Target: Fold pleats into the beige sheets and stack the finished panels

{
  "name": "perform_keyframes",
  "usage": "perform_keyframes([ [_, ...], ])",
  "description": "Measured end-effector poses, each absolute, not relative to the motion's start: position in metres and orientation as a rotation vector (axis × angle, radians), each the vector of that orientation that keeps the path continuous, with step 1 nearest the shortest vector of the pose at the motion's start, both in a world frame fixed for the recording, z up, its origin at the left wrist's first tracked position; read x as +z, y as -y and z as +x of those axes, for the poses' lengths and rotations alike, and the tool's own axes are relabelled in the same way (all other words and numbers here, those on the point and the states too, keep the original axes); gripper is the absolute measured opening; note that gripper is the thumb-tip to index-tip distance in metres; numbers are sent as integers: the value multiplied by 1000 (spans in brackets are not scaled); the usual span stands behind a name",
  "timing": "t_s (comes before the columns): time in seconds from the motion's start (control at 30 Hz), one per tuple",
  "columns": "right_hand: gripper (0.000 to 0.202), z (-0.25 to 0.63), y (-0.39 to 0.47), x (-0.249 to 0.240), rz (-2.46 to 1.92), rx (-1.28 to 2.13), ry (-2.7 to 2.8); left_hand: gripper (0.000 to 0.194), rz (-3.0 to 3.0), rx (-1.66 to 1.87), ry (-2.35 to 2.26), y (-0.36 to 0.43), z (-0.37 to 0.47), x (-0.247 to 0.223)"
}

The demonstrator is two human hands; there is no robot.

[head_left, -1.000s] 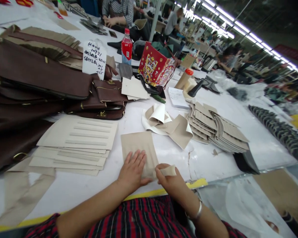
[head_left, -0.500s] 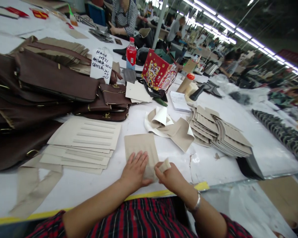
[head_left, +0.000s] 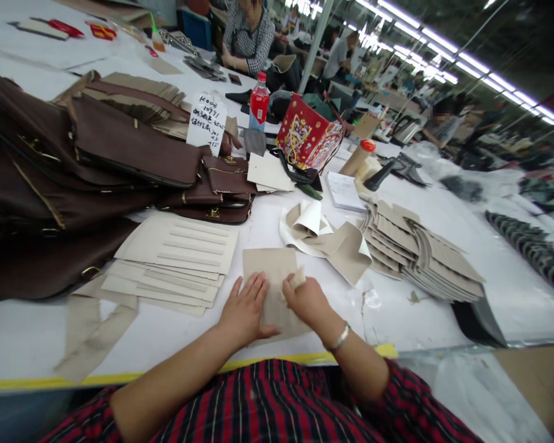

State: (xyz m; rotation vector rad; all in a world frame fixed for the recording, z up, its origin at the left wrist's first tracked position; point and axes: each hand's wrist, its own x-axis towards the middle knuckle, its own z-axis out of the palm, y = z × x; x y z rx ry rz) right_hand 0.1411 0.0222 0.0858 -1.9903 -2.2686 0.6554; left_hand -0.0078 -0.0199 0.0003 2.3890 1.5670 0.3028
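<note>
A beige rectangular panel [head_left: 277,264] lies flat on the table in front of me. My left hand [head_left: 245,307] rests palm down on its left part, fingers stretched out. Over the panel's right side, my right hand [head_left: 310,301] is closed around a small beige folded piece [head_left: 298,278], whose end sticks up past the fingers. Whether this piece is cloth or leather I cannot tell. To the left is a fanned stack of pale panels [head_left: 184,246] with slots or strips across them. Crumpled beige and white material [head_left: 332,240] sits just beyond my right hand.
Dark brown leather bags [head_left: 133,151] are piled at the left. A beige strip [head_left: 96,332] lies near the front edge. Stacked curved beige pieces [head_left: 425,252] are at the right. Farther back stand a red bottle [head_left: 259,101] and a red patterned box [head_left: 307,132]. A co-worker [head_left: 249,37] sits beyond.
My right hand has moved up along the panel with the small folded piece in it. My left hand stays flat, now nearer the panel's left edge. The camera view has shifted slightly.
</note>
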Motion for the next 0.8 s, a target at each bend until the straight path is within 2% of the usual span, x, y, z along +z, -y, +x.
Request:
perform_keyframes([
  [0.13, 28, 151, 8, 87, -1988, 647, 2307, 100, 2406, 330, -1553, 21, -9, -1],
  [0.33, 28, 123, -66, 77, -1887, 448, 2287, 101, 2410, 316, -1534, 21, -10, -2],
  [0.57, 26, 147, 3, 85, -1812, 613, 2433, 99, 2380, 357, -1537, 21, -10, -1],
  [0.73, 31, 124, -48, 76, -1909, 398, 2321, 101, 2402, 342, -1541, 21, -9, -3],
  [0.8, 29, 122, -53, 78, -1913, 432, 2297, 102, 2409, 350, -1553, 21, -8, -4],
])
